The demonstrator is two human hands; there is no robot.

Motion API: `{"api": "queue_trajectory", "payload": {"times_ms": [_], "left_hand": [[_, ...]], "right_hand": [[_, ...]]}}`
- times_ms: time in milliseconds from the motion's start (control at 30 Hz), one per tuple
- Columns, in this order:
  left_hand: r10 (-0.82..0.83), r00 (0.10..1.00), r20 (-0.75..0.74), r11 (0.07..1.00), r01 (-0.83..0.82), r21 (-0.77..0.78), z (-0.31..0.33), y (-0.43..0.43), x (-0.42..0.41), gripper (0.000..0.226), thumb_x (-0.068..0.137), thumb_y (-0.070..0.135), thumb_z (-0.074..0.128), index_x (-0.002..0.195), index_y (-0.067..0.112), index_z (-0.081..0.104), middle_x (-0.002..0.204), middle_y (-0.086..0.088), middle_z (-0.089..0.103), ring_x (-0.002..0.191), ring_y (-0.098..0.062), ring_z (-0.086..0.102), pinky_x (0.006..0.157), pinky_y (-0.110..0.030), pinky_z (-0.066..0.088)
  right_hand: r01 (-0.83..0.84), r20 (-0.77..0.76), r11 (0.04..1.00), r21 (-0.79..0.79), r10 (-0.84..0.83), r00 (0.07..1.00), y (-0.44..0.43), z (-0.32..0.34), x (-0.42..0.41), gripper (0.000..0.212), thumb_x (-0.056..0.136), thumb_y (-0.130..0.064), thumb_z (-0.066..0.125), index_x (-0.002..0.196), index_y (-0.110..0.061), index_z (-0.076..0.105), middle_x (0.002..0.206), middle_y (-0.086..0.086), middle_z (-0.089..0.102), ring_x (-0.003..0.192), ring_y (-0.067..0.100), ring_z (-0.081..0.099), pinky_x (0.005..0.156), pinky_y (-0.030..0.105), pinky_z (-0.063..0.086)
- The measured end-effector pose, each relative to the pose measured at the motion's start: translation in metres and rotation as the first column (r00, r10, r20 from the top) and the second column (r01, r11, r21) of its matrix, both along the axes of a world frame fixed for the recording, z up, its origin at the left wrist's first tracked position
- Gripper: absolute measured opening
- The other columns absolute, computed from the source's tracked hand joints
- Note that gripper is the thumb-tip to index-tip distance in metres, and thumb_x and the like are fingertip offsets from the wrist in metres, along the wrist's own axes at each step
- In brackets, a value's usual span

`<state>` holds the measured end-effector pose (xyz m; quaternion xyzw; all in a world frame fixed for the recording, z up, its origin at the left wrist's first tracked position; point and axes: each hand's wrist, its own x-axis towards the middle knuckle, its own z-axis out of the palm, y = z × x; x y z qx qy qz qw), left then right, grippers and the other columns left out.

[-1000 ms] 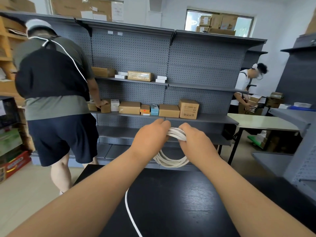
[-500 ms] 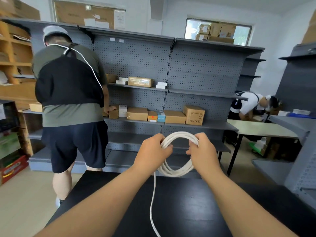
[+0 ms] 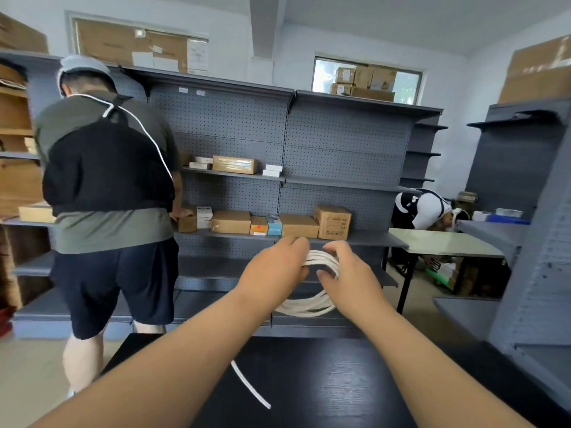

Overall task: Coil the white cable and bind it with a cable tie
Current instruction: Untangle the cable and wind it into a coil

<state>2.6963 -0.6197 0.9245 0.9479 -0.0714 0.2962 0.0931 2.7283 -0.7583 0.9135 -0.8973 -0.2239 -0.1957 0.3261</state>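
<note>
Since half a second ago the round loop has flattened. Both hands, left hand (image 3: 275,270) and right hand (image 3: 349,273), grip the white cable (image 3: 312,305); its coil hangs upright, long axis left-right, loose tail on the table (image 3: 340,381).

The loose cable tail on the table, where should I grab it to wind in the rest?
Grip the tail near its free end, from above with the right hand. It lies flat on the black table, while the left hand holds the coil.
</note>
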Motion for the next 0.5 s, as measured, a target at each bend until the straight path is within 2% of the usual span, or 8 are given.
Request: {"api": "queue_trajectory", "payload": {"times_ms": [67, 167, 300, 433, 500], "left_hand": [[-0.025, 0.999, 0.03, 0.993, 0.022, 0.112, 0.006, -0.002, -0.001, 0.017, 0.089, 0.022, 0.052, 0.102, 0.013, 0.046, 0.103, -0.007, 0.051, 0.085, -0.032, 0.058, 0.059, -0.033, 0.035], [-0.066, 0.995, 0.075, 0.988, 0.055, 0.145, 0.008, -0.004, -0.001, 0.016, 0.09, 0.022, 0.051, 0.102, 0.013, 0.048, 0.101, -0.006, 0.053, 0.083, -0.028, 0.056, 0.059, -0.033, 0.037], [-0.057, 0.994, 0.093, 0.996, 0.064, -0.067, 0.001, -0.003, 0.002, 0.012, 0.086, 0.029, 0.056, 0.093, 0.021, 0.051, 0.091, 0.001, 0.057, 0.075, -0.017, 0.051, 0.062, -0.029, 0.042], [-0.001, 0.999, -0.044, 0.944, -0.014, -0.329, -0.008, 0.003, 0.008, 0.011, 0.081, 0.029, 0.06, 0.08, 0.028, 0.05, 0.077, 0.008, 0.058, 0.071, -0.014, 0.054, 0.058, -0.028, 0.04], [-0.023, 0.995, -0.101, 0.915, -0.02, -0.403, -0.01, 0.005, 0.011, 0.014, 0.08, 0.028, 0.061, 0.075, 0.031, 0.048, 0.07, 0.011, 0.055, 0.068, -0.011, 0.053, 0.054, -0.024, 0.037]], "right_hand": [[-0.004, 0.065, 0.996, -0.085, 0.01, 0.998, 0.001, 0.004, -0.001, 0.027, 0.089, -0.02, 0.055, 0.114, -0.026, 0.047, 0.104, -0.005, 0.051, 0.093, 0.018, 0.054, 0.071, 0.026, 0.038], [0.04, 0.121, 0.98, -0.195, -0.017, 0.993, 0.004, 0.008, -0.003, 0.009, 0.094, -0.019, 0.045, 0.101, -0.02, 0.049, 0.089, -0.003, 0.043, 0.085, 0.024, 0.055, 0.062, 0.028, 0.034], [0.117, 0.114, 0.972, -0.204, -0.095, 0.989, 0.004, 0.005, -0.004, 0.006, 0.096, -0.019, 0.04, 0.091, -0.021, 0.041, 0.085, -0.002, 0.039, 0.07, 0.02, 0.044, 0.05, 0.029, 0.027], [0.196, 0.094, 0.97, -0.147, -0.183, 0.979, 0.001, 0.001, -0.002, 0.012, 0.096, -0.018, 0.039, 0.086, -0.022, 0.034, 0.085, -0.002, 0.037, 0.069, 0.021, 0.039, 0.057, 0.031, 0.028], [0.199, 0.088, 0.973, -0.117, -0.189, 0.978, 0.001, -0.002, -0.001, 0.014, 0.096, -0.019, 0.039, 0.084, -0.022, 0.033, 0.085, -0.002, 0.038, 0.07, 0.02, 0.04, 0.059, 0.03, 0.03]]}}
